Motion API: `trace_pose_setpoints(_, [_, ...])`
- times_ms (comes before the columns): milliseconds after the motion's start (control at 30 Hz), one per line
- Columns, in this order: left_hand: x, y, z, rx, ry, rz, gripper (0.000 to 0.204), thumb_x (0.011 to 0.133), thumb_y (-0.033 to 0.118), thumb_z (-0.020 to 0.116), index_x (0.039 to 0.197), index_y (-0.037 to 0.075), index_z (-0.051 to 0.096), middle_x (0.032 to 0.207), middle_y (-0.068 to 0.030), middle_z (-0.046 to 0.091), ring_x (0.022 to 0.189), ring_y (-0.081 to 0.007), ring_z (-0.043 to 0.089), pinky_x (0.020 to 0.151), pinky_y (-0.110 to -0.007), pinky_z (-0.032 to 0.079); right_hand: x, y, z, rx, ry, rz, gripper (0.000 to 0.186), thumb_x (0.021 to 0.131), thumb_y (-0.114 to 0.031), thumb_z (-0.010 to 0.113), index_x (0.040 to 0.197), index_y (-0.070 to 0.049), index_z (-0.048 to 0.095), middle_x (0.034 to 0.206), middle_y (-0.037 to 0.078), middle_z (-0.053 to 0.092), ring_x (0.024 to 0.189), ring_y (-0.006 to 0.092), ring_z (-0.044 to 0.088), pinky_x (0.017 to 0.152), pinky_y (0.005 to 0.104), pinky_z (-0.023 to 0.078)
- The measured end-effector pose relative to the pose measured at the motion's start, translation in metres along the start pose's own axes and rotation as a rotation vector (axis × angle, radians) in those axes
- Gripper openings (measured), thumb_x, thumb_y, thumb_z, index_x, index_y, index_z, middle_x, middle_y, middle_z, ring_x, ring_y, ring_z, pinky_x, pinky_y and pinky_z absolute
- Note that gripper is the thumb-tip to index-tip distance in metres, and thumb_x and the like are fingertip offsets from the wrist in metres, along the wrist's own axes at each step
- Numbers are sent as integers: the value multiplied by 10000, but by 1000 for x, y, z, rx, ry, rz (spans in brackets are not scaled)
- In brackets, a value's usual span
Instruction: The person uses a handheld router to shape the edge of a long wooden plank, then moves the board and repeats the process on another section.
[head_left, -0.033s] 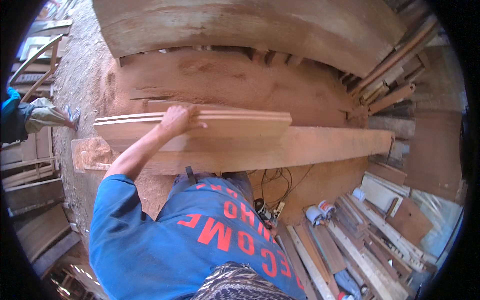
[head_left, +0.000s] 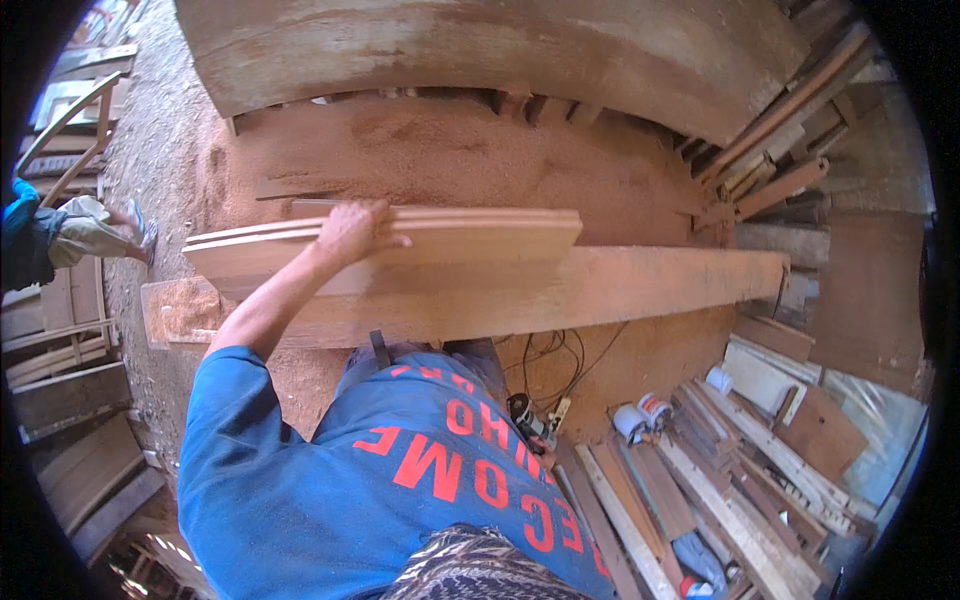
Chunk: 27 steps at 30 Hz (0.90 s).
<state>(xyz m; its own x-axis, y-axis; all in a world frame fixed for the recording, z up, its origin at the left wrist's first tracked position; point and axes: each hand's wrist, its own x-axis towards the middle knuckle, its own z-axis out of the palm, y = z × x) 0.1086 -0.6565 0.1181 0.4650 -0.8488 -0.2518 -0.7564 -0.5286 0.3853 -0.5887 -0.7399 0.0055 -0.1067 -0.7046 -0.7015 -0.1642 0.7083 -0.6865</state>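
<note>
My left hand [head_left: 352, 232] is closed over the upper edge of a pair of pale-brown wooden boards [head_left: 480, 250]. Its fingers go over the far side, where their tips are hidden, and the thumb points right along the near face. The boards are stood on edge, face to face, above a long wooden plank [head_left: 660, 285] that stretches from left to right in front of my body. Whether their lower edges rest on this plank I cannot tell. My right hand does not show; my shirt covers that side.
A corded power tool [head_left: 530, 420] and black cables [head_left: 555, 360] lie right of my legs. Timber offcuts [head_left: 690, 490] and small paint cans [head_left: 630, 422] are at lower right. A large wood panel [head_left: 480, 60] spans the far side. Another person [head_left: 80, 235] is at far left.
</note>
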Motion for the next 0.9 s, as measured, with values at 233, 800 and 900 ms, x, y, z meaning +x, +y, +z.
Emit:
trace_pose_setpoints(233, [67, -18, 18, 105, 137, 80, 653, 854, 680, 682, 1099, 76, 660, 947, -163, 718, 928, -371, 703, 835, -483, 545, -11, 39, -44, 174, -6, 130, 155, 904, -76, 606, 987, 53, 627, 1008, 182, 703, 969, 296, 655, 980, 419, 500])
trace_pose_setpoints(800, [121, -28, 164, 9, -257, 80, 664, 866, 681, 655, 1179, 96, 622, 1113, -174, 716, 1057, -374, 685, 909, -502, 510, -117, 19, -25, 353, 332, 132, 180, 920, -57, 543, 755, 5, 583, 807, 157, 647, 779, 300, 638, 798, 404, 546])
trace_pose_setpoints(900, [116, -27, 185, -19, -292, 85, 674, 862, 682, 658, 1198, 99, 621, 1145, -185, 707, 1088, -364, 678, 926, -499, 508, -115, 19, -37, 75, 341, 182, 166, 915, -59, 538, 767, 0, 583, 768, 141, 635, 819, 291, 639, 843, 407, 531])
